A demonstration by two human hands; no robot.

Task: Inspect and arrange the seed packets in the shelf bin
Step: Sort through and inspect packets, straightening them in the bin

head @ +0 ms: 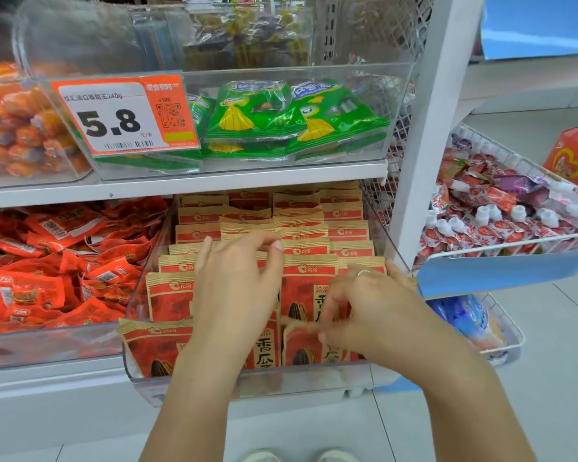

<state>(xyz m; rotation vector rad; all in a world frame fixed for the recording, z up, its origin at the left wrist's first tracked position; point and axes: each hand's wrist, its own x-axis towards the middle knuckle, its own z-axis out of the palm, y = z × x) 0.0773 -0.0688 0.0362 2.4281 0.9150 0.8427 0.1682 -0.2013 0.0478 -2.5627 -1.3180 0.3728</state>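
The right hand [371, 311] has its fingers curled down onto the top edge of a seed packet [302, 345] in the front row of the clear bin [314, 381], and seems to pinch that edge between thumb and fingertips; motion blur keeps the exact hold from being clear. A ring [363, 272] sits on one finger of this hand. The left hand [234, 288] reaches in just beside it, palm down, fingers bent and spread over the tops of the middle packets, the fingertips touching or just above the paper edges; whether it actually grips one cannot be told.

The red and tan seed packets [281, 235] stand upright in several rows that fill the bin from front to back, and a front-left packet [154, 345] leans toward the bin's corner. The bin sits on the lower shelf, pulled forward over the shelf edge.

To the left lies a bin of loose red snack packs [54, 268]. On the shelf above, a clear bin holds green packets [281, 121], with an orange price tag [124, 115] reading 5.8 on its front. To the right, past the white upright post [437, 128], a wire basket [528, 241] holds red and white pouches
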